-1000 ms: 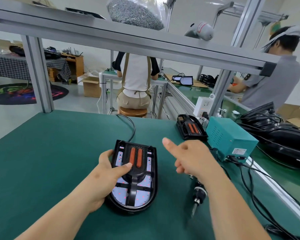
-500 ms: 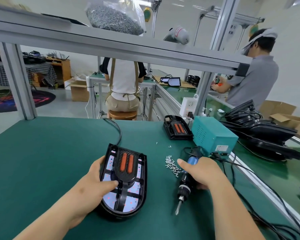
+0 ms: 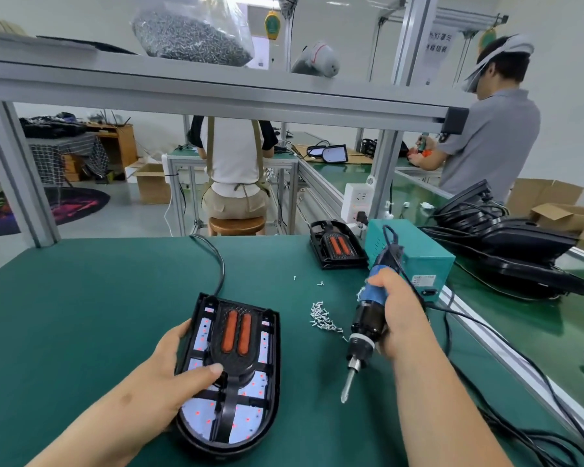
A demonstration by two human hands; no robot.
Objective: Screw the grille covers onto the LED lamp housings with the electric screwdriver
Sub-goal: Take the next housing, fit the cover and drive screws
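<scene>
**Driver up in the right grip, lamp pinned under the left**

Since half a second ago the electric screwdriver (image 3: 368, 318) has come up off the desk (image 3: 98, 298). It was lying low then, the right grip (image 3: 398, 318) just closing on it; a second ago that grip was empty.

- Right grip: fingers wrapped round the blue and black body of the screwdriver. Tool tilted, cord end up and away, bit (image 3: 348, 382) pointing down and slightly left, clear of the desk.
- Left grip (image 3: 169, 375): holding the lamp housing (image 3: 274, 382) by its left edge, thumb laid across the black grille cover (image 3: 236, 338). Same hold as before.
- Grille cover sits on the housing, two orange bars at its far end, white LED board showing through the openings.
- Housing lies flat on the desk, just left of the bit, not touching it.
- Loose screws (image 3: 322, 318): small heap on the desk between the two grips, just left of the screwdriver; a few strays beyond it.
- Beyond the right grip: teal power box (image 3: 415, 257), with a second lamp (image 3: 338, 246) beside it on its left.
- Black cable (image 3: 216, 261) runs from the housing's far end towards the desk's back edge.
</scene>
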